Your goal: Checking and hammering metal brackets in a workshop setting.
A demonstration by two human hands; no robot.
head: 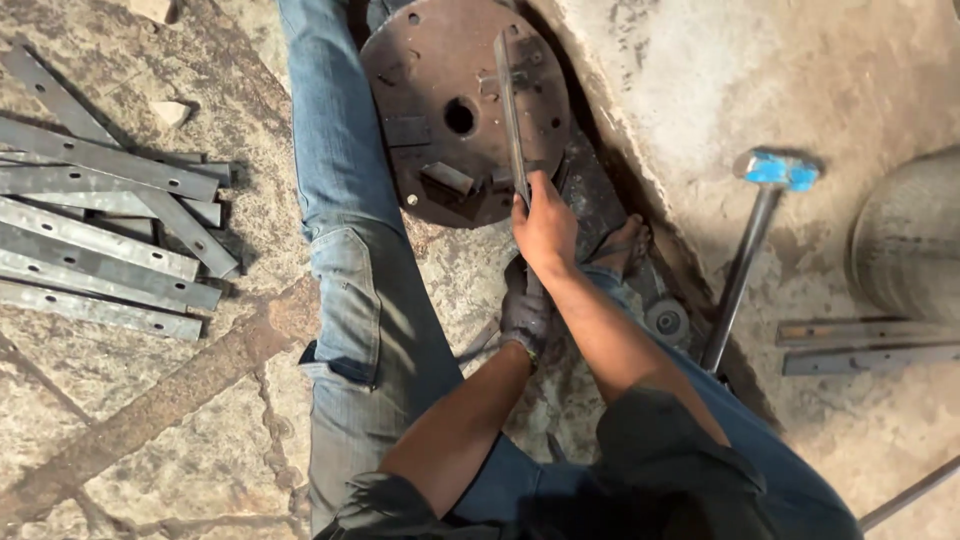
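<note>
A long flat metal strip (508, 105) lies across a round rusty steel plate (432, 60) that has a centre hole and small blocks welded on. My right hand (545, 228) grips the strip just below the plate's near edge. My left hand (525, 312), in a dark glove, closes around the strip's lower end, close under the right hand. I sit on the stone floor with my legs in blue jeans (350, 250) stretched out on either side of the plate.
A pile of flat metal strips (100, 240) lies at the left. A hammer (745, 250) with a blue head rests at the right, beside two more strips (865, 345) and a grey curved object (910, 235). A small disc (667, 322) lies near my right foot (622, 245).
</note>
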